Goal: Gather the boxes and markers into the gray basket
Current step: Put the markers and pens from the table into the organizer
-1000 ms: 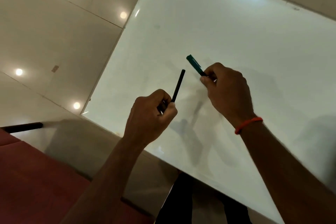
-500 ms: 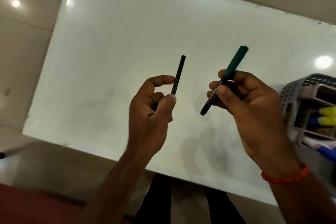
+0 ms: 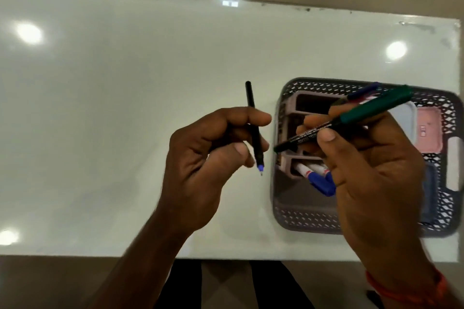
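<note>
My left hand (image 3: 208,158) grips a thin black pen (image 3: 253,123) with a blue tip pointing down, held above the white table just left of the basket. My right hand (image 3: 366,173) holds a green-capped marker (image 3: 356,118) slanted over the gray basket (image 3: 311,218), cap up to the right. Inside the basket a brownish divided holder (image 3: 288,138) contains white and blue markers (image 3: 316,178). Flat boxes lie in the basket's right part: a pale one (image 3: 408,120), a pink one (image 3: 429,130) and a dark blue one (image 3: 430,193), partly hidden by my hand.
The white table (image 3: 125,108) reaches from the far edge to the near edge at the bottom. The basket's cut-out handle (image 3: 454,163) sits close to the table's right edge. Dark trouser legs (image 3: 185,283) show below the near edge.
The view has swung right, bringing the whole basket into sight. My right hand has moved over the basket with the green marker. The left hand's pen has turned tip down.
</note>
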Motion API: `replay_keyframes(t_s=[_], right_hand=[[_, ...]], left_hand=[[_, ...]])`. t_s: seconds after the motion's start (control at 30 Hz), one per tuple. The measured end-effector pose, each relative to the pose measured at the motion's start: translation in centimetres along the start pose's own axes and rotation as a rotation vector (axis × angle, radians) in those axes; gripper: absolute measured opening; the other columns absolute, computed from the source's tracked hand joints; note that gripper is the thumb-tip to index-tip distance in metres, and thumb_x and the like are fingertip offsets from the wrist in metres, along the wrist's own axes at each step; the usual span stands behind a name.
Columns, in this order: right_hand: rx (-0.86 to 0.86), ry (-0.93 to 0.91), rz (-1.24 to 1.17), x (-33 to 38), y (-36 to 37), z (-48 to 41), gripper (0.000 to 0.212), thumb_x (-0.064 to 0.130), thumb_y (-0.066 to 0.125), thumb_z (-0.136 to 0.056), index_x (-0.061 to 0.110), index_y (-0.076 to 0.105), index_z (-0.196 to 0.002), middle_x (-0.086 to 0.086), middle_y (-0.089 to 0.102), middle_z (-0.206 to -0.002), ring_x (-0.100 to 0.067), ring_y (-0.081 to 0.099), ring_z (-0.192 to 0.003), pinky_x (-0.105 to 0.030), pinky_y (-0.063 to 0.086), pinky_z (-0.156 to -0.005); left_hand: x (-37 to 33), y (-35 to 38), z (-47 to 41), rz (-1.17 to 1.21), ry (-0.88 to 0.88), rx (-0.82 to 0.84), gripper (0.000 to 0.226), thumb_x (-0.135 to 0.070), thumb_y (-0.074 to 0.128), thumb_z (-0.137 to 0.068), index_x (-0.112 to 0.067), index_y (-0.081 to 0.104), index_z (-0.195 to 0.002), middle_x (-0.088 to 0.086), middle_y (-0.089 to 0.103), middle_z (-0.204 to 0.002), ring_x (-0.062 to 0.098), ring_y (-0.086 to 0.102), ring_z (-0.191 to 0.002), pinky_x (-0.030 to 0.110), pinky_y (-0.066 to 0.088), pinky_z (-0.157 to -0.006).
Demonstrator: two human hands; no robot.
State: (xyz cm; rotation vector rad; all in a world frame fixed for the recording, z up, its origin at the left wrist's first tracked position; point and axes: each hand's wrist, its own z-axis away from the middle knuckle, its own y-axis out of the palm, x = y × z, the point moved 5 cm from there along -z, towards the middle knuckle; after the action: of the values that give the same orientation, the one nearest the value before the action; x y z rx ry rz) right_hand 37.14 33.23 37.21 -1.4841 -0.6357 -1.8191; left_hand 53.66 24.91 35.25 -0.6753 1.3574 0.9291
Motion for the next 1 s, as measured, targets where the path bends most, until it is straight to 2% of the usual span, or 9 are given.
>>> replay_keyframes(t_s=[0.07, 0.2, 0.3, 0.4, 0.5, 0.6, 0.7, 0.87, 1.0], right_hand=[[-0.002, -0.024, -0.011, 0.3, -1.3, -0.7, 0.026, 0.015, 0.063, -0.084, 0.01, 0.061, -0.11, -0.005, 0.075, -0.104, -0.022, 0.071, -0.102, -0.033, 0.058, -0.085], [-0.022, -0.091, -0.021, 0.9, -3.4, -2.2, 0.024, 0.016, 0.064, -0.087, 0.011, 0.062, -0.109, -0.005, 0.075, -0.102, -0.025, 0.071, -0.102, -0.038, 0.059, -0.085], [-0.051, -0.131, 0.011, 1.1, -4.7, -3.6, 0.021, 0.015, 0.065, -0.09, 0.008, 0.063, -0.11, -0.004, 0.074, -0.102, -0.025, 0.071, -0.1, -0.037, 0.059, -0.084], [-0.078, -0.186, 0.083, 1.1, -5.3, -4.7, 0.021, 0.01, 0.063, -0.093, 0.007, 0.062, -0.114, -0.005, 0.072, -0.102, -0.021, 0.072, -0.099, -0.035, 0.059, -0.085], [-0.09, -0.26, 0.237, 1.1, -5.4, -5.4, 0.022, 0.01, 0.064, -0.094, 0.007, 0.063, -0.116, -0.005, 0.072, -0.104, -0.014, 0.071, -0.1, -0.026, 0.058, -0.084], [-0.069, -0.322, 0.405, 0.8, -5.4, -6.0, 0.025, 0.015, 0.065, -0.094, 0.005, 0.066, -0.116, -0.001, 0.071, -0.108, -0.006, 0.069, -0.101, -0.022, 0.057, -0.085], [-0.071, -0.329, 0.444, 0.1, -5.4, -6.3, 0.028, 0.018, 0.066, -0.093, 0.007, 0.067, -0.119, 0.002, 0.071, -0.106, -0.004, 0.069, -0.099, -0.026, 0.058, -0.084], [-0.085, -0.372, 0.458, -0.2, -5.2, -6.3, 0.032, 0.015, 0.067, -0.092, 0.008, 0.065, -0.124, 0.001, 0.071, -0.105, -0.004, 0.069, -0.099, -0.024, 0.058, -0.083], [-0.108, -0.432, 0.455, 0.0, -5.4, -5.8, 0.024, 0.011, 0.066, -0.093, 0.004, 0.068, -0.116, 0.0, 0.072, -0.1, -0.006, 0.07, -0.093, -0.022, 0.057, -0.08]], left_hand=[[-0.1, 1.5, -0.7, -0.026, 0.055, 0.067, 0.044, -0.011, 0.052, -0.076, -0.011, 0.065, -0.118, 0.003, 0.074, -0.092, 0.03, 0.069, -0.08, 0.041, 0.056, -0.066], [0.4, 3.2, -2.0, -0.138, 0.088, -0.009, 0.03, -0.012, 0.067, -0.082, -0.013, 0.068, -0.112, -0.004, 0.072, -0.083, 0.029, 0.067, -0.069, 0.049, 0.053, -0.058], [0.4, 4.4, -3.0, -0.105, 0.078, -0.077, 0.019, -0.015, 0.072, -0.088, -0.013, 0.071, -0.108, 0.001, 0.071, -0.076, 0.022, 0.066, -0.062, 0.034, 0.053, -0.056], [0.7, 5.4, -4.0, -0.016, 0.036, -0.121, 0.015, -0.016, 0.065, -0.093, -0.011, 0.07, -0.106, -0.001, 0.07, -0.071, 0.013, 0.065, -0.058, 0.02, 0.048, -0.055], [1.9, 5.7, -5.0, -0.02, -0.049, -0.184, 0.021, -0.029, 0.058, -0.094, -0.013, 0.073, -0.099, -0.001, 0.069, -0.068, 0.015, 0.06, -0.054, 0.025, 0.044, -0.053], [2.9, 5.9, -5.7, -0.075, -0.065, -0.19, 0.02, -0.023, 0.055, -0.1, -0.013, 0.072, -0.1, 0.002, 0.067, -0.068, 0.009, 0.06, -0.056, 0.018, 0.044, -0.054], [3.2, 6.0, -6.3, -0.171, -0.045, -0.158, 0.018, -0.02, 0.055, -0.102, -0.011, 0.071, -0.1, 0.007, 0.068, -0.07, 0.006, 0.059, -0.056, 0.014, 0.044, -0.054], [3.0, 5.7, -7.0, -0.268, -0.011, -0.167, 0.021, -0.028, 0.055, -0.102, -0.015, 0.071, -0.097, -0.001, 0.068, -0.07, 0.011, 0.06, -0.055, 0.017, 0.044, -0.055], [2.1, 5.6, -7.2, -0.33, 0.086, -0.2, 0.023, -0.027, 0.055, -0.102, -0.011, 0.07, -0.099, -0.003, 0.067, -0.071, 0.011, 0.061, -0.057, 0.015, 0.042, -0.057]])
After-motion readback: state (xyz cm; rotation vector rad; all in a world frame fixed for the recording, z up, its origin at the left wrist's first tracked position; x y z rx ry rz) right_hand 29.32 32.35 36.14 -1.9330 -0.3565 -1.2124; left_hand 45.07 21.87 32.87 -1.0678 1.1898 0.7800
